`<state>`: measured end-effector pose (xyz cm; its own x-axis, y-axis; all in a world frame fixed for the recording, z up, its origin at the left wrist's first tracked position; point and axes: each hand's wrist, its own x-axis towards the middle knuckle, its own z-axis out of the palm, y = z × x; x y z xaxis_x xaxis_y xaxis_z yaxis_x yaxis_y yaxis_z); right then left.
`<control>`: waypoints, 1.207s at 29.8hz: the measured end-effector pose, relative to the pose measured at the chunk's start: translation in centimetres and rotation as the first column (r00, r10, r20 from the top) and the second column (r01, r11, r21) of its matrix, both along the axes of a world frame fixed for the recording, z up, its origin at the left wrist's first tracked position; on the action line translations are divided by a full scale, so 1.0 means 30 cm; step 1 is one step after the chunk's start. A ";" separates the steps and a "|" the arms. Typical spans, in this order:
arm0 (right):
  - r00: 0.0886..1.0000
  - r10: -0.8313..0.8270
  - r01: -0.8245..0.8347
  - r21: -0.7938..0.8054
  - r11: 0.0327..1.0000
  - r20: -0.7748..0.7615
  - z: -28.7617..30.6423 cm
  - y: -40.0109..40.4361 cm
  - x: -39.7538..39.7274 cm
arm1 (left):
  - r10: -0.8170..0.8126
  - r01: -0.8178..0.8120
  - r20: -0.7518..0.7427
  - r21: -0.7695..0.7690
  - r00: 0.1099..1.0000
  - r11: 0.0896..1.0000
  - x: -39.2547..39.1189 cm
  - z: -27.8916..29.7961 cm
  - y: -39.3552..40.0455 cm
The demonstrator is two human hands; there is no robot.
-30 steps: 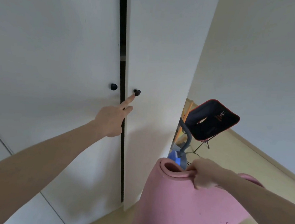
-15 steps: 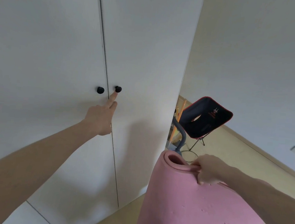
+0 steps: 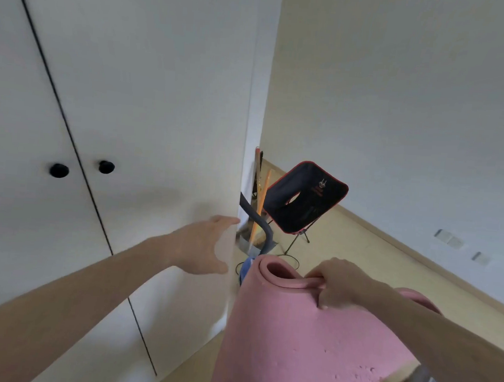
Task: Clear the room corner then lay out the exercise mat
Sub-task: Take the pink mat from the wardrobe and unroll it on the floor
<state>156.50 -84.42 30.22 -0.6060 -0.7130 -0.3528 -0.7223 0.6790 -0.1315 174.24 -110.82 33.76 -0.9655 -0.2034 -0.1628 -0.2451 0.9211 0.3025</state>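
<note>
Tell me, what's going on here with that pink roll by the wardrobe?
A person is carrying a rolled pink exercise mat, gripping its top edge with the right hand. The left hand is open, reaching along the white wardrobe toward its outer edge. The wardrobe doors look closed. Beyond, the room corner holds a black folding chair, some long-handled tools and what looks like a vacuum cleaner. The mat is not laid out yet.

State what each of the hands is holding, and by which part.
The right hand grips the rolled pink exercise mat by the loose outer edge at its top end. The left hand holds nothing; its fingers are spread near the wardrobe corner.
</note>
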 end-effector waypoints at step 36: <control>0.616 -0.788 0.759 -0.274 0.591 0.007 0.018 0.725 -1.077 | -0.683 0.713 -0.220 0.095 0.696 0.695 -1.948 -0.088 0.803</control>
